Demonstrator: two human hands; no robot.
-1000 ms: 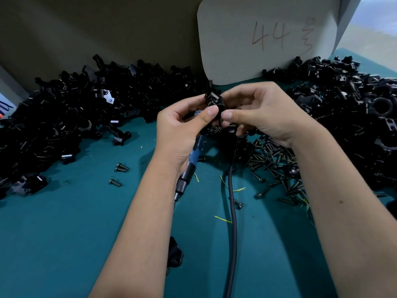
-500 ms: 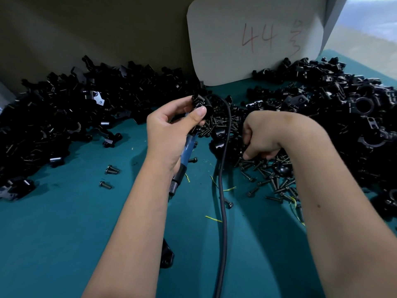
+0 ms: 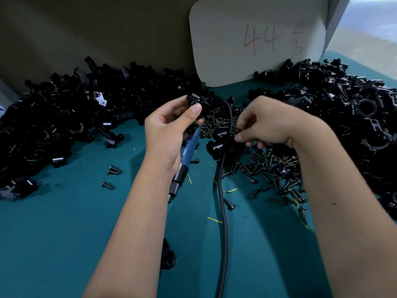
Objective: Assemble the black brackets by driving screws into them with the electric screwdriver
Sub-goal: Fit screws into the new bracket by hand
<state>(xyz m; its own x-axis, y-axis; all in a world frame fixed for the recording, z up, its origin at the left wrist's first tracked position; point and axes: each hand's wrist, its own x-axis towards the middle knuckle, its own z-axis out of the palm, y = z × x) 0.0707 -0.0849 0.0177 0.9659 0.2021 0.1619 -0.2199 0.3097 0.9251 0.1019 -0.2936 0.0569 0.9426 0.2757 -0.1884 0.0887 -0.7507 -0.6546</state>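
Holding: left hand [image 3: 169,134] grips a small black metal bracket [image 3: 196,104] in its fingers, blue-handled electric screwdriver [image 3: 185,155] tucked in the palm.
Right hand [image 3: 266,123]: fingers pinch a dark screw [image 3: 237,131] above the loose screw pile [image 3: 272,171].
Surface: teal surface [image 3: 64,233].

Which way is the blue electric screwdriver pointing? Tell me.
Tip down, tilted toward the person: the blue electric screwdriver hangs from the left hand, cable end uppermost.
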